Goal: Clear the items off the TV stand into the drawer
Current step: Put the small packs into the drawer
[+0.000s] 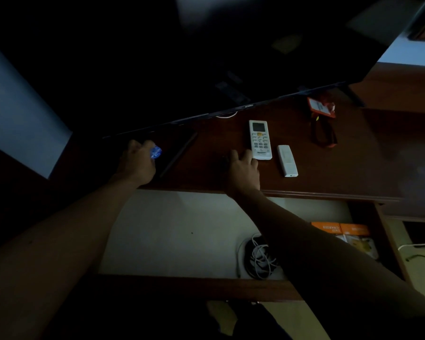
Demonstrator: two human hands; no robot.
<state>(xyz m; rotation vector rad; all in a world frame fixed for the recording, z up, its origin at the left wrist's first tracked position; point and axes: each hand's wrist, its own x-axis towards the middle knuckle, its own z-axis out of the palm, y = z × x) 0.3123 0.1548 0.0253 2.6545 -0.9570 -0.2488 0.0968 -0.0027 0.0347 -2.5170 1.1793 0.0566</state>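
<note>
On the TV stand [329,168], the left hand [139,160] curls round a small blue object [155,152], perhaps a wrapper. The right hand [243,170] rests beside the white remote [260,139], its fingers over something dark; I cannot tell whether it grips. The drawer [182,231] stands open below.

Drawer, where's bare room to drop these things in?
The drawer floor is bare across its left and middle, left of the cable coil. The right end is crowded: the coil, then orange boxes in the far corner.
</note>
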